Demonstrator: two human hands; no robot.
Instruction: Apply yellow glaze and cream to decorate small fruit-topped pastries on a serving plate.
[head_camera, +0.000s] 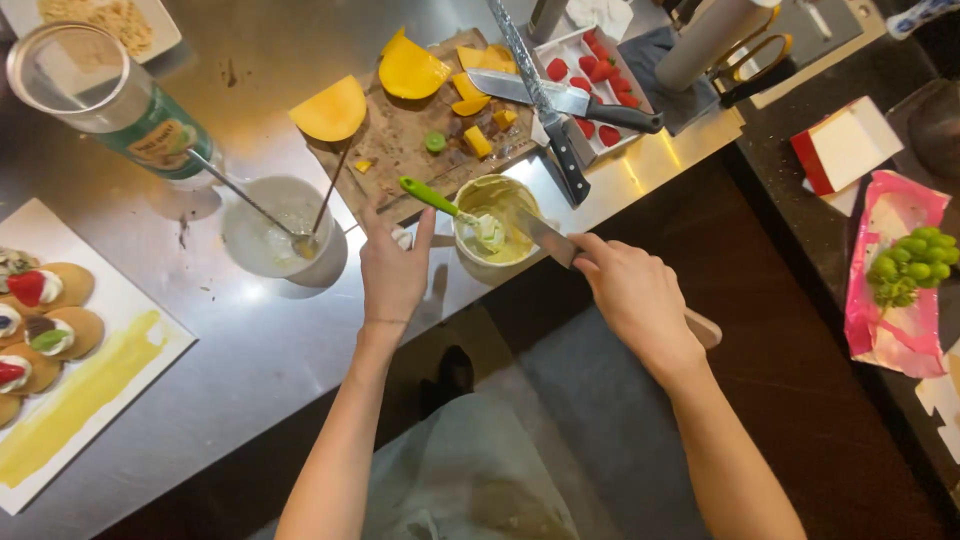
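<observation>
Cup: a small round cup (497, 232) of pale yellow cream sits at the near edge of the steel counter (260, 340), between your two hands.
Knife: your right hand (638, 300) is closed tight around a wooden-handled knife (545, 238); its blade tip dips into the cream.
Left hand: your left hand (393, 270) rests just left of the cup, fingers spread and holding nothing.
Spatula: a green-handled spatula (440, 200) leans in the cup.
Packages: a green-labelled glass jar (105, 98) stands far left; a red-and-white box (845, 145) and a pink wrapper with green grapes (900, 270) lie on the dark counter at right.
Surroundings: a wooden board (410, 140) with mango pieces lies beyond the cup; a white plate (85, 390) of topped pancakes is at left.
</observation>
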